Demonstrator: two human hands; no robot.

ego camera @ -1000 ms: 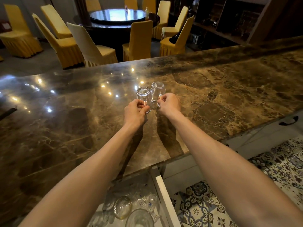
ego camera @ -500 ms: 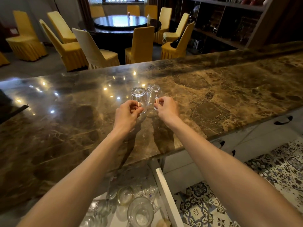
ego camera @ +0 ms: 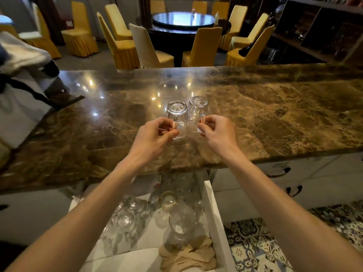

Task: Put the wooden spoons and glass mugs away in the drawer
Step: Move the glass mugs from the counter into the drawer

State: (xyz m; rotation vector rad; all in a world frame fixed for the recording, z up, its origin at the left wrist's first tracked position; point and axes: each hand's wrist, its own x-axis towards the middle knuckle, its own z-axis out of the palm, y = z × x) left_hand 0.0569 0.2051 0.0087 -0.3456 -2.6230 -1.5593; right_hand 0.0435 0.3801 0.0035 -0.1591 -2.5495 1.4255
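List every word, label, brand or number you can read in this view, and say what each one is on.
None: no readable text anywhere in this view.
Left glass mug and right glass mug: clear, with no print or logo.
Glassware in the open drawer: no markings visible.
Bottles on the round table: too small and blurred to read.
Items on the dark shelves: too dim to read.

glass mugs [ego camera: 176, 117] – two, clear, inverted, touching | drawer [ego camera: 213, 216] – open, seemingly glass-filled
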